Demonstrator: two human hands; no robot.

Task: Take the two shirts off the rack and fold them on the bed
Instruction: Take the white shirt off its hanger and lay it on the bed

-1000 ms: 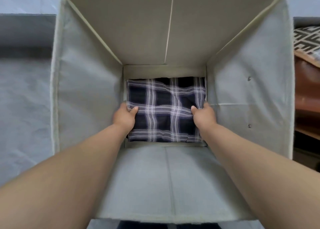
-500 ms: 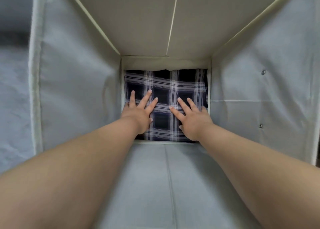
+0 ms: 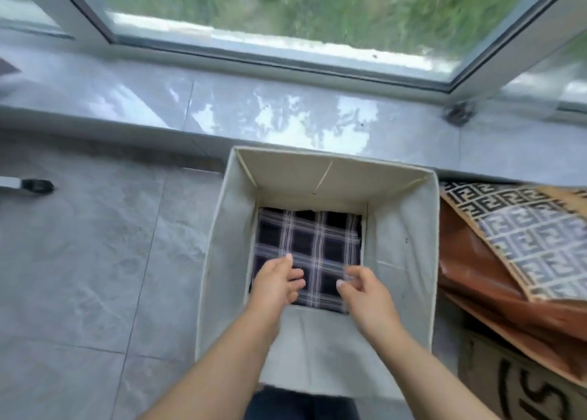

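The fingers of the left hand were loosely curled and held nothing; those of the right hand were also relaxed and empty, though blurred. Both hands hovered inside the mouth of a box, apart from each other, palms turned inward. Just beyond and below the fingertips lay one folded plaid shirt — flat on the bottom of the box, filling nearly its whole floor. It looked roughly square, so no long axis could be told. The left hand was over its near left corner, the right over its near right edge; neither was plainly closer. Only one shirt showed; whether a second lay beneath it could not be told. One box stood on the tiled floor below a window, a patterned bag just beside it.
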